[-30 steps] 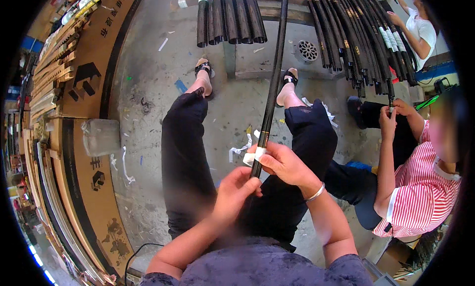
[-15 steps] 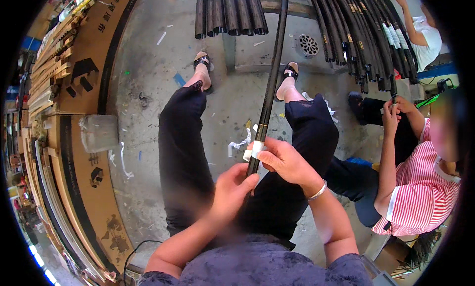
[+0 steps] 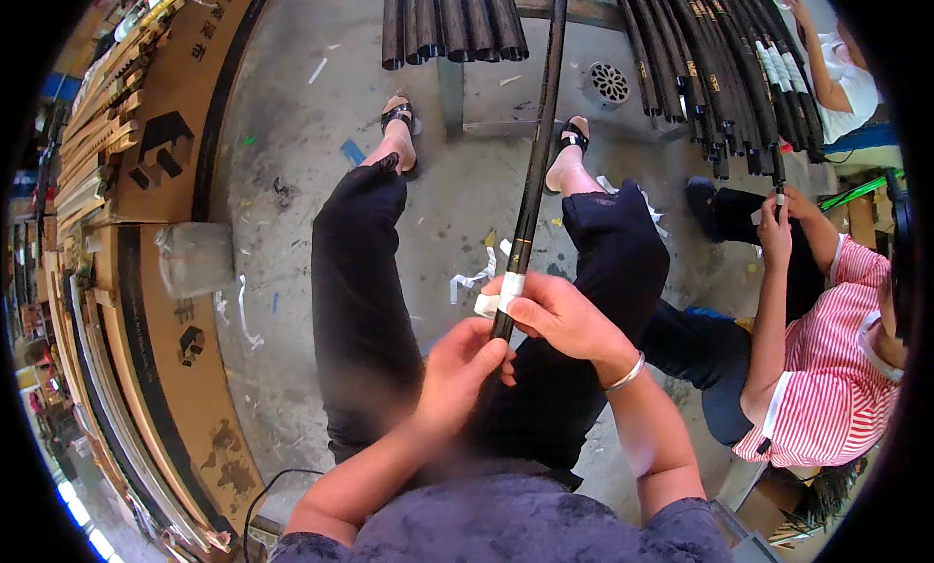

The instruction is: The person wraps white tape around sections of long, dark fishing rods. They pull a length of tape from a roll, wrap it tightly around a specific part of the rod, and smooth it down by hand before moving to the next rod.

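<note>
Black rod (image 3: 533, 188) with a gold band, white tape (image 3: 508, 289) around it; black trousers (image 3: 365, 300), a red-and-white striped shirt (image 3: 827, 388) alongside, grey floor (image 3: 292, 145).

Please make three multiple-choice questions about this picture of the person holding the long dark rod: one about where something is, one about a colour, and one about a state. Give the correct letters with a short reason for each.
1. Where does the far end of the dark rod point?
A. Toward the floor drain side, away between the person's feet
B. Into the cardboard boxes on the left
C. Straight up at the camera

2. What colour is the strip wrapped on the rod at the right hand?
A. Red
B. White
C. Green

3. How does the left hand stand?
A. Resting flat on the floor
B. Closed around the rod's near end
C. Holding scissors

Answers:
1 A: the rod runs up the picture between the two sandalled feet.
2 B: the strip at the fingertips is white.
3 B: its fingers curl about the rod just below the right hand.
</note>
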Demonstrator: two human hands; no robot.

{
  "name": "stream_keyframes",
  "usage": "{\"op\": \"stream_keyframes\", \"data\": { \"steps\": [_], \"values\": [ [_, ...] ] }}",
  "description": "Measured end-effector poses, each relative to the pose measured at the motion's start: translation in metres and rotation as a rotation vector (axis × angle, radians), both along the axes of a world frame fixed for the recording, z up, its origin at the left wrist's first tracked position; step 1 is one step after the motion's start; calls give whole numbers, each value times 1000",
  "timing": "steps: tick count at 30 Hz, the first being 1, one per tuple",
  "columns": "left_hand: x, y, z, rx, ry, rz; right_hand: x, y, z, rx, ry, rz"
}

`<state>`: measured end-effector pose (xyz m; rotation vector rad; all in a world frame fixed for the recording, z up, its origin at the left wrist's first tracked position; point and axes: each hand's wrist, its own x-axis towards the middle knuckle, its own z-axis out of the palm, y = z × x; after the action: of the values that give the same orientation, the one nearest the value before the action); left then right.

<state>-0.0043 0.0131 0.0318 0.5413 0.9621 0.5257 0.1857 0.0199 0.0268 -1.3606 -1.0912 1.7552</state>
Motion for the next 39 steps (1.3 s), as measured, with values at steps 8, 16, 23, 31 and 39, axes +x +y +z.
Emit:
{"op": "stream_keyframes", "data": {
  "steps": [8, 16, 23, 31, 39],
  "values": [
    [-5, 5, 3, 35, 40, -25, 4, -1, 2, -12, -9, 62],
    [-10, 4, -2, 61, 48, -65, 2, -5, -1, -130, -37, 92],
    [-15, 4, -6, 198, 147, -210, -7, -1, 4, -19, -2, 49],
    [-11, 2, 3, 199, 58, -77, -9, -1, -1, 68, -155, 69],
    [-7, 0, 1, 175, 40, 12, -12, -7, -6, 38, -30, 25]
  ]
}}
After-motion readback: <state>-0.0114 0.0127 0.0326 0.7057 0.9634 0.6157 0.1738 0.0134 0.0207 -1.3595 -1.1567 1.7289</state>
